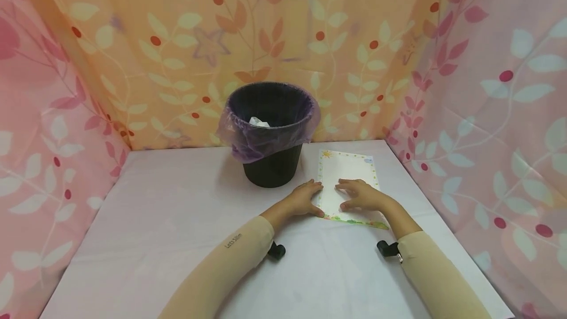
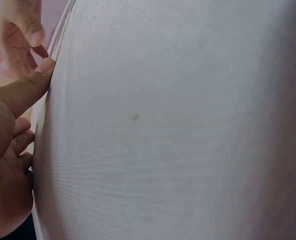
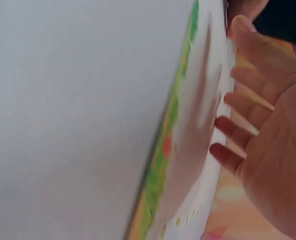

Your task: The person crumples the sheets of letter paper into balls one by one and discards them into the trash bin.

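A white sheet of paper (image 1: 350, 166) with a printed border, a sun in one corner and green plants along the near edge, lies flat on the table. My left hand (image 1: 303, 200) rests at its left edge, thumb by the near left corner and fingers stretched forward. Over the middle of the sheet is my right hand (image 1: 362, 195), its fingers spread and slightly bent, holding nothing. In the right wrist view, the fingers of this right hand (image 3: 267, 120) cast shadows on the paper (image 3: 187, 155). The left wrist view has the left hand (image 2: 10, 145) low against the tabletop.
Behind and left of the sheet stands a black bin (image 1: 271, 166) with a purple plastic liner (image 1: 266, 142) folded over its rim. Crumpled white paper (image 1: 259, 122) shows inside. The white table (image 1: 177, 201) is bordered by a floral curtain (image 1: 173, 63) at back and sides.
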`<state>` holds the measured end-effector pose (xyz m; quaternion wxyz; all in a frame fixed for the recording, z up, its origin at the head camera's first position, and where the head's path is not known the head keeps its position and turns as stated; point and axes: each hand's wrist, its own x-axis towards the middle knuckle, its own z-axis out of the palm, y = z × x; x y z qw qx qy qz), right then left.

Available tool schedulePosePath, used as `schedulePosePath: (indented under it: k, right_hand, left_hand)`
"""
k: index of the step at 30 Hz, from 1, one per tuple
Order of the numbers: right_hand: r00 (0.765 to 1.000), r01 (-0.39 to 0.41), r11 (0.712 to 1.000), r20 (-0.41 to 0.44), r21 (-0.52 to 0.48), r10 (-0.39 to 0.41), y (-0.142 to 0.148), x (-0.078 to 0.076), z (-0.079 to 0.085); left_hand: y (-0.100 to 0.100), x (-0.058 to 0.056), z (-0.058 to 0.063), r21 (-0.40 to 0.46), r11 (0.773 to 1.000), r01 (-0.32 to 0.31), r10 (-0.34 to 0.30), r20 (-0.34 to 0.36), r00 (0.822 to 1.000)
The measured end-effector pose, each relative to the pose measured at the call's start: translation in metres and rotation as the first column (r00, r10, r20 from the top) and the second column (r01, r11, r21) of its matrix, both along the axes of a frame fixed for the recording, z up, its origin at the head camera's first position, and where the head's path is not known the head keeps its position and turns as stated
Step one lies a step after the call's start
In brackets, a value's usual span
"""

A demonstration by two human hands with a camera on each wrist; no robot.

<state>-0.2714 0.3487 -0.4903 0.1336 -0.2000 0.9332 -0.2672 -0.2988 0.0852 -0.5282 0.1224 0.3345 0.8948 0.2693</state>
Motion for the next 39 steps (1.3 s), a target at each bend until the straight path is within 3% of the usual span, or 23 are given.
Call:
schedulePosePath:
  k: [3,6,12,16,21,26,34,39]
  right_hand:
    - [0.998,0.048,0.993,0.033,-0.106,-0.045,0.02,-0.009,0.004]
    - [0.988,0.154,0.979,0.002,-0.135,-0.155,0.043,-0.022,0.008]
    - [0.936,0.341,0.924,-0.031,-0.175,-0.351,0.079,-0.052,0.014]
    - [0.911,0.402,0.893,-0.004,-0.199,-0.411,0.09,-0.067,0.011]
    - [0.903,0.426,0.894,-0.003,-0.137,-0.43,0.103,-0.08,-0.008]
    - [0.891,0.452,0.889,-0.004,-0.07,-0.454,0.111,-0.081,-0.024]
    - [0.908,0.412,0.908,-0.118,0.073,-0.402,0.107,-0.082,-0.027]
    - [0.912,0.4,0.911,-0.144,0.101,-0.384,0.106,-0.085,-0.032]
  left_hand:
    - [0.0,0.0,-0.001,-0.013,1.0,0.011,-0.011,-0.015,1.0]
    - [0.0,0.0,-0.002,-0.02,1.0,0.018,-0.019,-0.031,0.999]
    - [-0.002,-0.001,0.001,-0.033,0.999,0.022,-0.023,-0.039,0.999]
    - [-0.004,-0.003,0.003,-0.039,0.999,0.027,-0.028,-0.031,0.999]
    - [-0.004,-0.001,0.004,-0.049,0.998,0.046,-0.046,-0.012,0.999]
    - [-0.002,0.003,0.004,-0.07,0.996,0.057,-0.058,-0.007,0.998]
    - [-0.001,0.003,0.005,-0.088,0.995,0.047,-0.05,-0.032,0.998]
    - [-0.001,0.002,0.005,-0.081,0.996,0.046,-0.048,-0.019,0.999]
